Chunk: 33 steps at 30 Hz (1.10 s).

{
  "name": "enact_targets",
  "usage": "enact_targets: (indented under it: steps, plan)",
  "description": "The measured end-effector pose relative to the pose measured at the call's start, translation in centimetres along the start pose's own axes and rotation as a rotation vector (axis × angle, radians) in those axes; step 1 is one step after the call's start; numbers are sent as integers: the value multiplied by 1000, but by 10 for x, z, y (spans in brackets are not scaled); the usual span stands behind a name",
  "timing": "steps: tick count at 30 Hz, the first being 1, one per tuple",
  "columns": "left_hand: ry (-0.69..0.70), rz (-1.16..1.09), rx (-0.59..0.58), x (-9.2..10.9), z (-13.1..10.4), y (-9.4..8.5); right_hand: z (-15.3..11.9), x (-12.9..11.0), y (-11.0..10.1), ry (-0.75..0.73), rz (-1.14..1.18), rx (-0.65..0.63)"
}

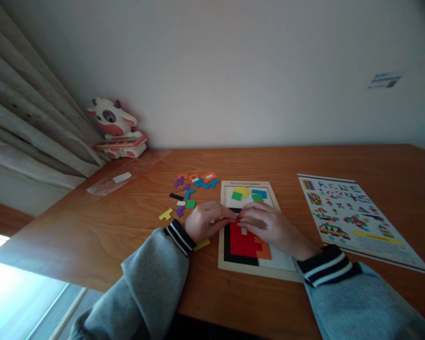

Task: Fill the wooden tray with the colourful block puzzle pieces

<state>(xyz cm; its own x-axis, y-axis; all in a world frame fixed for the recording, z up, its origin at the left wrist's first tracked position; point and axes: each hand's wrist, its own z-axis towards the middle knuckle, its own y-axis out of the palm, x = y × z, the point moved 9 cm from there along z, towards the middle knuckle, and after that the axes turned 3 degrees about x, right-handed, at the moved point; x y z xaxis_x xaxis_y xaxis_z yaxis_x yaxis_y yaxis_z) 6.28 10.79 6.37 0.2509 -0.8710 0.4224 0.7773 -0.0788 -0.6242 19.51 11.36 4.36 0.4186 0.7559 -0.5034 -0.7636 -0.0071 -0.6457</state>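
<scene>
My left hand (pixel 208 219) and my right hand (pixel 267 223) meet over the wooden puzzle board (pixel 225 267). Their fingertips pinch together at a small puzzle piece (pixel 237 218), mostly hidden, with only a bit of purple or red showing. Beneath them, red pieces (pixel 241 248) fill the middle of the board. Black pieces (pixel 239 258) run along its left and lower side, and an orange piece (pixel 265 251) sits at their right. Near the top of the board lie a yellow piece (pixel 243 191), a blue piece (pixel 260 193) and two green pieces (pixel 236 195).
Loose coloured pieces (pixel 190 204) are scattered left of the board, with one yellow piece (pixel 201 244) by my left wrist. A printed pattern sheet (pixel 361 217) lies on the right. A clear plastic bag (pixel 104 187) and a cow toy (pixel 116 130) are at the back left.
</scene>
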Motion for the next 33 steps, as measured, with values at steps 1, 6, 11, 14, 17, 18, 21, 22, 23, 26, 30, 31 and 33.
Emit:
enact_targets:
  steps: [1,6,11,14,17,18,21,22,23,26,30,31,33]
  plan:
    - [-8,-2,-9,0,0,1,0,-1,0,-1,5,-2]
    - [-95,83,-25,-8,-1,2,0,4,-2,94,26,19]
    - [-143,98,-58,-14,-4,5,-2,9,-5,162,33,63]
    - [-142,90,-76,-15,-6,7,-2,9,-6,159,36,86]
    - [-133,111,-83,-16,-7,9,-2,10,-7,157,45,95]
    - [-126,120,-86,-16,-7,9,-2,10,-7,154,52,94]
    - [-123,141,-96,-16,-6,10,-2,10,-6,150,68,87]
    - [-131,151,-97,-17,-6,10,-2,10,-6,150,68,86]
    - [-141,164,-93,-18,-6,9,-2,11,-6,152,66,85]
    - [-168,200,-79,-22,-7,7,-2,13,-4,163,66,74]
    - [-201,234,-71,-28,-7,6,-2,13,-2,144,48,61]
    - [-205,246,-68,-30,-7,6,-2,12,-1,137,41,55]
    - [-207,268,-70,-32,-8,7,-2,12,0,132,25,47]
